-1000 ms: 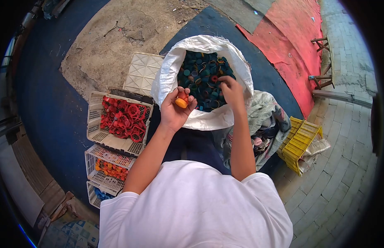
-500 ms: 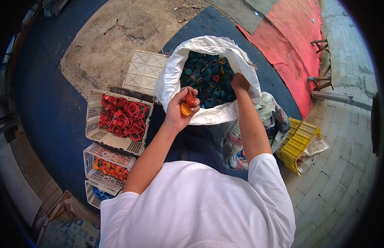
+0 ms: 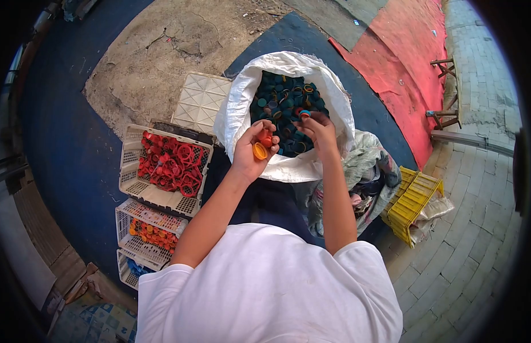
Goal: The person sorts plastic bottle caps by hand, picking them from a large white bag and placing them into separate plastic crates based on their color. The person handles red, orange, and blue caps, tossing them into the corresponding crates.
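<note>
A white woven sack (image 3: 288,171) stands in front of me with its mouth rolled open. Inside is a heap of dark green and teal bottle caps (image 3: 285,103), with a few of other colours mixed in. My left hand (image 3: 249,153) is over the sack's near left rim, palm up, fingers curled around orange and red bottle caps (image 3: 260,151). Above the heap, my right hand (image 3: 321,132) pinches a small red cap with a pale blue edge (image 3: 304,114) between thumb and fingertips.
At left stand a crate of red plastic rings and caps (image 3: 185,200), a crate of orange caps (image 3: 121,214) and a crate with blue pieces (image 3: 124,268). A pale crate panel (image 3: 201,100) lies behind. To the right are a crumpled bag (image 3: 357,157) and a yellow crate (image 3: 411,200).
My right hand has come from the right side inside the sack toward the middle, and a small red cap now shows in its fingers. My left hand stays nearly in place, holding its caps.
</note>
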### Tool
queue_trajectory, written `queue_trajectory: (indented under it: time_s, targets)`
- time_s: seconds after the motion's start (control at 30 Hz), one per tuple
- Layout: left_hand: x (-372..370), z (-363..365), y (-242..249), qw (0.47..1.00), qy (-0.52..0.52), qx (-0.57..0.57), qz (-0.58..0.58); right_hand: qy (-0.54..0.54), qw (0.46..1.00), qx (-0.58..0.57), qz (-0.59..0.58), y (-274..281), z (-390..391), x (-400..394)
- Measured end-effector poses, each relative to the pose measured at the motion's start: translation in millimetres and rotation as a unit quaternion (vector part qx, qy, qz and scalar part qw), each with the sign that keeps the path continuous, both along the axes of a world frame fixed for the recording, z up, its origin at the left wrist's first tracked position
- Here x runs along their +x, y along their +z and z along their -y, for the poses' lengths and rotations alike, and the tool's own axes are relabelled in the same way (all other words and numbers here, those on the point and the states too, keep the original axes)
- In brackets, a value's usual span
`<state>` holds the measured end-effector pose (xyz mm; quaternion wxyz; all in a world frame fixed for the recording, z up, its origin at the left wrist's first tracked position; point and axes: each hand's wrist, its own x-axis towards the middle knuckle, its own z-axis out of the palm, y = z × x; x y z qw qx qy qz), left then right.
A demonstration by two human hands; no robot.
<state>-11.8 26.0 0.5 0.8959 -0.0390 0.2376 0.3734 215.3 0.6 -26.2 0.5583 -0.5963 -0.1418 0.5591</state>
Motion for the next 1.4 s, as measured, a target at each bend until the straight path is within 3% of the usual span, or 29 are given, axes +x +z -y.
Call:
queue_trajectory:
  time_s: [0.33, 0.5, 0.57, 0.77, 0.9, 1.03, 1.13, 1.17, 1.27, 1.4]
  targets:
    - [11.0, -8.8, -1.1, 0.999, 0.009, -0.031, -0.025, -0.088, 0.947, 0.123, -0.284, 49.9, 13.2, -44.1]
    - [19.1, -8.3, -2.2, 0.998, 0.019, -0.058, 0.006, -0.066, 0.975, 0.138, -0.159, 72.7, 11.7, -66.4]
    - [22.1, -8.4, 0.9, 0.998, 0.025, -0.065, -0.001, -0.046, 0.981, 0.178, -0.059, 72.3, 15.6, -73.9]
    - [24.3, -6.3, 5.6, 0.998, 0.01, -0.058, -0.018, 0.015, 0.954, 0.276, 0.117, 70.3, 22.6, -77.6]
    - [25.4, -5.0, -9.6, 0.997, 0.01, -0.058, 0.04, -0.076, 0.967, 0.23, 0.08, 80.4, 22.0, -68.5]
    - [19.9, -4.9, -2.9, 0.996, 0.025, -0.043, 0.068, -0.081, 0.965, 0.111, 0.225, 42.2, 17.6, -39.6]
    - [16.1, -4.6, 9.8, 0.994, 0.038, -0.034, 0.097, 0.162, 0.877, -0.06, 0.449, 13.8, 22.2, -12.6]
    - [14.5, -5.0, 11.8, 0.993, 0.038, -0.03, 0.112, 0.2, 0.857, -0.074, 0.47, 4.7, 24.5, -6.1]
    - [10.2, -2.9, 14.5, 0.989, 0.036, -0.026, 0.143, 0.147, 0.876, -0.152, 0.434, -32.9, 0.6, 14.3]
    - [8.2, 1.8, 13.5, 0.989, 0.034, -0.03, 0.14, 0.033, 0.77, -0.15, 0.62, -96.9, -42.9, 45.8]
